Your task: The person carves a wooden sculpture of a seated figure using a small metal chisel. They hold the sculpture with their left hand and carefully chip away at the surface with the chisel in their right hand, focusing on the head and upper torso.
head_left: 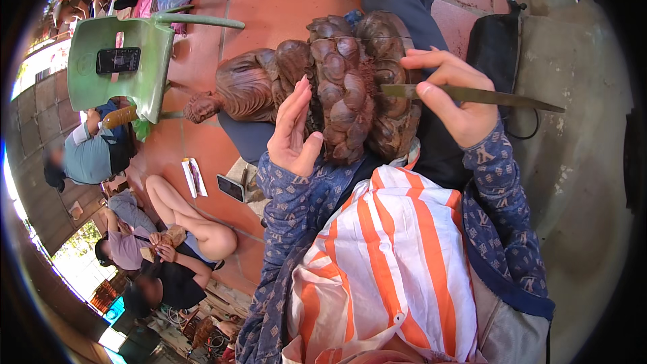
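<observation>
A dark brown carved wooden statue (249,85) lies sideways across my lap. Its small head points left, and the base at its right end has rows of rounded, petal-like carving. Reddish-brown dust shows in the groove between these rows. My left hand (294,135) rests against the carving's near side, fingers straight and thumb apart, holding nothing. In my right hand (453,98) is a long flat metal file (499,98), gripped between thumb and fingers. Its broad end lies over the base's carved rows, and its narrow tip points right.
On the left stands a green plastic chair (151,44) with a phone (118,61) on it. Another phone (231,187) lies on the red tiled floor (222,212). Several people sit farther left, one person (94,155) near a bottle (119,117). A black bag (490,44) is at the right.
</observation>
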Tool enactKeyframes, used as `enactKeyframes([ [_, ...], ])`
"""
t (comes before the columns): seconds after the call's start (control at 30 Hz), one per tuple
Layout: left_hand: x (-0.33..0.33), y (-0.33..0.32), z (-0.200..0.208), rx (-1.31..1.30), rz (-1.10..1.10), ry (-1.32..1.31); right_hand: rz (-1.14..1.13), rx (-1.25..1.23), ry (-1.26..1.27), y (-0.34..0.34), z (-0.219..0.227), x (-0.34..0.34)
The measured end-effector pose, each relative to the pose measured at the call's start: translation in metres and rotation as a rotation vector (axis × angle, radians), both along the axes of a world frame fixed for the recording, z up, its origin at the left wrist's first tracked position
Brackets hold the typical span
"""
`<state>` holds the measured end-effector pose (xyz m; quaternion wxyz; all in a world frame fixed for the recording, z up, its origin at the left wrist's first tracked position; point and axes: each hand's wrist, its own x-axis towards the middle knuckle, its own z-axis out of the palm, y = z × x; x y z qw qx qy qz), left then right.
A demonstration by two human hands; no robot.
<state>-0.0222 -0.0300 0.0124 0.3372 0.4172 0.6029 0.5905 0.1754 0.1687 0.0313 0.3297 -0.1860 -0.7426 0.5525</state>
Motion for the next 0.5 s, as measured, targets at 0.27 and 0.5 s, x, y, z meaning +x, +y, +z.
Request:
enactKeyframes([
  [0.27, 0.015, 0.018, 0.006, -0.047, 0.065, 0.212, 0.082, -0.073, 0.017, -0.021, 0.009, -0.025],
  [0.5, 0.029, 0.028, 0.001, -0.108, 0.131, 0.471, 0.198, -0.001, -0.087, -0.016, 0.007, -0.030],
])
